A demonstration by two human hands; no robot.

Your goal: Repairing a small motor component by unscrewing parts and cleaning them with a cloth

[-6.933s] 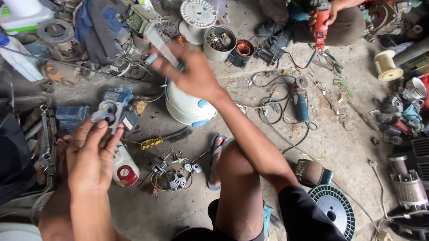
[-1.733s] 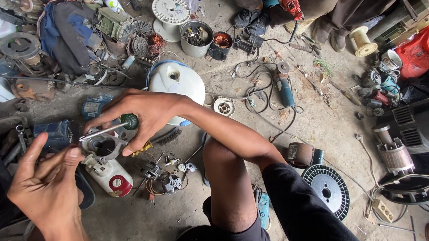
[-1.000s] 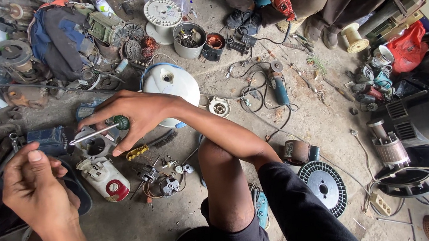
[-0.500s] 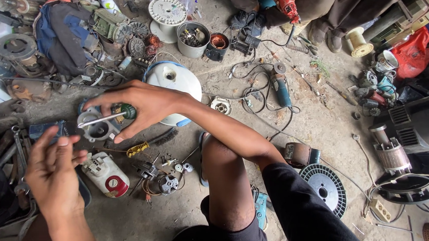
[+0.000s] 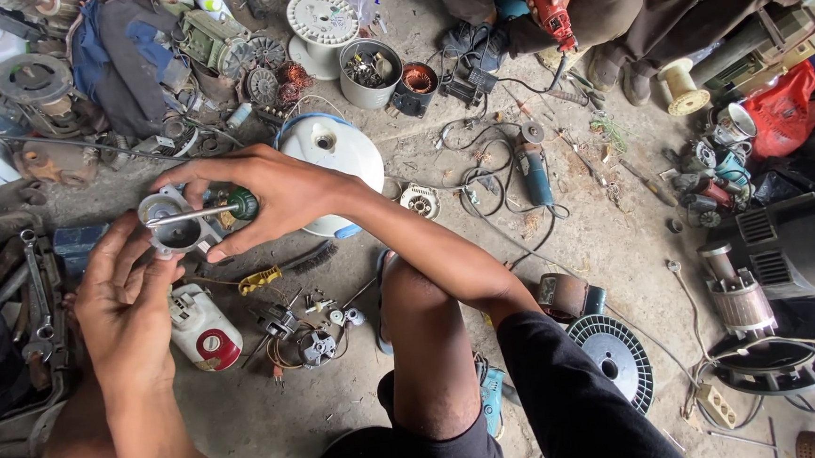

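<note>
Two bare hands worked over one round metal housing point(image 5: 174, 232), left hand point(image 5: 128, 307) just below it, fingers raised and pinching its rim, right hand point(image 5: 269, 192) reached across, clenched on one green-handled screwdriver point(image 5: 207, 211), one white dome point(image 5: 332, 153) just beyond.

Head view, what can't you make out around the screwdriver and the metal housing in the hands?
Head view only:
- Screwdriver tip: hidden where it meets the housing rim.
- Housing underside: covered by the left hand fingers.
- Screwdriver handle: mostly wrapped by the right hand, only a green end shows.
- Inside the housing: too small and dark to tell any screw.
- Second person at top: cut off by the frame edge.
</note>
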